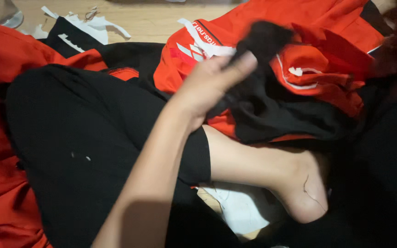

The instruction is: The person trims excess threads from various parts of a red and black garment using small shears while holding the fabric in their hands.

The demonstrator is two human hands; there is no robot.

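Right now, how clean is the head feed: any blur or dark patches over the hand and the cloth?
Head view: the left hand and the black cloth it grips are smeared by motion blur; a blurred dark shape fills the upper right corner, too soft to identify; the lower right sinks into shadow; the orange garment and wooden floor are evenly lit, without glare.

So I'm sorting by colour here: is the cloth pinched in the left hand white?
No, the left hand pinches a piece of black cloth, held over the red and black garment.
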